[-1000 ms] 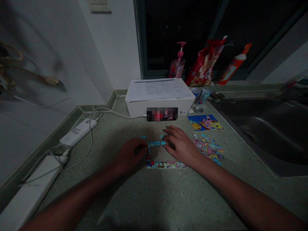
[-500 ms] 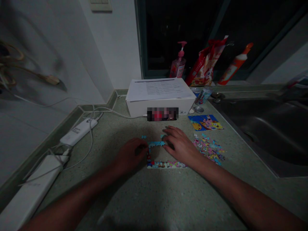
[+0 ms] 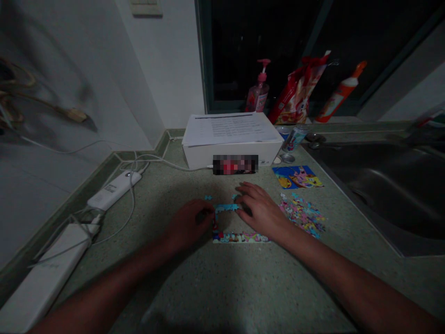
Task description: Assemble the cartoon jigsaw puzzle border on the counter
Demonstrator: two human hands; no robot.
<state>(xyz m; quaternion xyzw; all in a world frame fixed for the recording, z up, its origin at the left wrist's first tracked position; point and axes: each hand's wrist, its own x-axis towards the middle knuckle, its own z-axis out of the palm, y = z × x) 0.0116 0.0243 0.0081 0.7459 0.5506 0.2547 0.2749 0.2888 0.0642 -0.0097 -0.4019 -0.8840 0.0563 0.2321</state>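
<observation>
A partly joined jigsaw puzzle (image 3: 239, 238) lies on the counter, with bottom, left and top border strips around a bare middle. My left hand (image 3: 189, 222) is curled at its upper left corner, thumb and index finger pinched on the edge. Over the right end of the light-blue top strip (image 3: 225, 207) rests my right hand (image 3: 259, 208), fingers spread, fingertips close to the strip's end piece. One loose blue piece (image 3: 208, 197) sits above the corner; another blue piece (image 3: 234, 197) is partly behind my right fingers. A pile of loose pieces (image 3: 304, 215) lies right of my right hand.
Behind the pile is a cartoon picture card (image 3: 297, 177). A white box (image 3: 231, 150) with printed paper on top stands at the back, a cabled phone (image 3: 234, 165) leaning against it. White power strips (image 3: 48, 273) and cables are at left, a sink (image 3: 375, 185) at right.
Both hands stay almost in place at the puzzle. The puzzle and loose pieces show no clear movement.
</observation>
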